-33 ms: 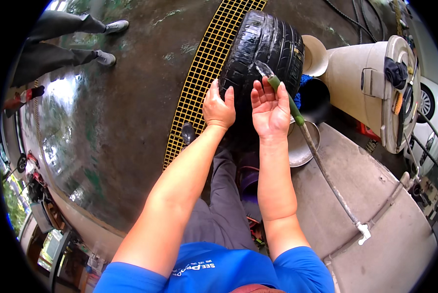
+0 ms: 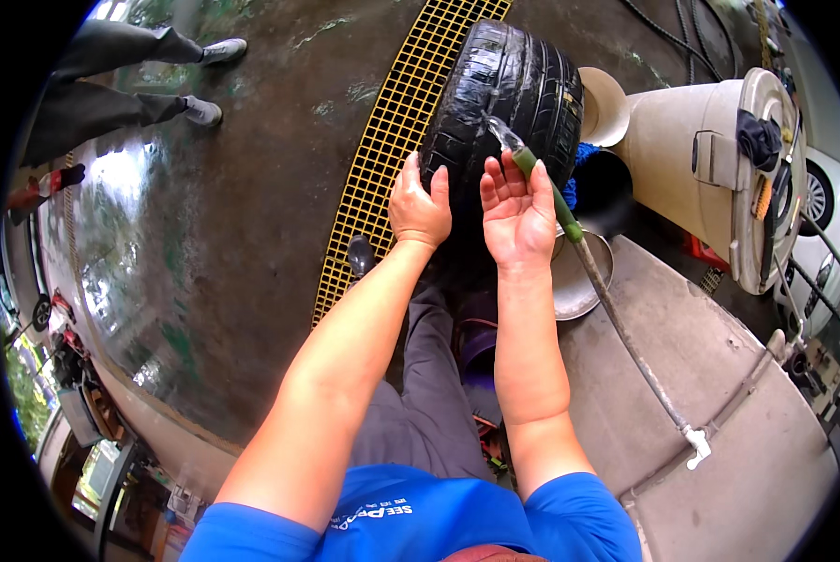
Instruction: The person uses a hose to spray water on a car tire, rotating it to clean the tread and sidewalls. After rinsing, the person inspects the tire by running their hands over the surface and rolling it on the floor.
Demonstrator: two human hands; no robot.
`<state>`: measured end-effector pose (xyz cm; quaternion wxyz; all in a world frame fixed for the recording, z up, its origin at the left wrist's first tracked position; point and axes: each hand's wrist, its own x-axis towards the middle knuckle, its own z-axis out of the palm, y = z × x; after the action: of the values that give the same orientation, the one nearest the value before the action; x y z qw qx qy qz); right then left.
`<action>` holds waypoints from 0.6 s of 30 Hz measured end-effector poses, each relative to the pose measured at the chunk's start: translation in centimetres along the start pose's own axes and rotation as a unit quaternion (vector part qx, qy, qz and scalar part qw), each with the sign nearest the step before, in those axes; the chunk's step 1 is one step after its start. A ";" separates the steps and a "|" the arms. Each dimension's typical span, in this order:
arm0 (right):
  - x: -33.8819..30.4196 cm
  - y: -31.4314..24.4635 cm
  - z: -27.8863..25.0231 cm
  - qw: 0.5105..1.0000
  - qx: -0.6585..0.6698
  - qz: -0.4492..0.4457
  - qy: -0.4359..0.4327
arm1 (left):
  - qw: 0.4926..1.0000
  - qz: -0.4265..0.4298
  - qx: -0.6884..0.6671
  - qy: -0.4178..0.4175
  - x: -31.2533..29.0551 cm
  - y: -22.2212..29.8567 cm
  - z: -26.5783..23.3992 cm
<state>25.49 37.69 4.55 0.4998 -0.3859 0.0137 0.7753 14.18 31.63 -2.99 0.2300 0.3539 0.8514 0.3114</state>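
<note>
My left hand (image 2: 420, 208) is open at the near left edge of a wet black tyre (image 2: 509, 94), thumb apart from the fingers. Whether it touches the rubber I cannot tell. My right hand (image 2: 518, 214) is also open, palm turned up, with its fingers slightly curled. Beside its thumb runs a hose with a green end (image 2: 553, 192), and no grip on it shows. Clear water (image 2: 502, 134) pours from the hose end onto the tread. The hose leads back to a white tap (image 2: 696, 448).
Yellow floor grating (image 2: 368, 178) runs left of the tyre. A large beige bin (image 2: 677, 140), a round metal basin (image 2: 584, 290) and a concrete ledge (image 2: 691, 356) are on the right. Another person's legs (image 2: 120, 103) stand at the upper left on wet floor.
The water stream has shifted its shape slightly where it meets the tyre. Both my hands, the hose and the tyre have kept their places.
</note>
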 end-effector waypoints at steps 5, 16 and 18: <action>-3.3 1.3 -3.7 0.998 -0.016 0.056 -0.005 | 0.999 0.029 -0.026 0.026 0.4 -0.5 -0.3; -1.9 -2.7 -7.5 0.998 0.047 -0.027 0.011 | 1.000 0.015 -0.024 0.003 1.3 0.1 -0.1; -0.4 -4.3 -7.6 0.996 0.062 -0.056 0.012 | 0.999 0.027 -0.009 0.013 1.6 0.0 0.1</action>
<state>33.40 36.42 1.05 0.5653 -0.3637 0.0460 0.7389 13.24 32.83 -3.31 0.2134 0.3707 0.8415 0.3300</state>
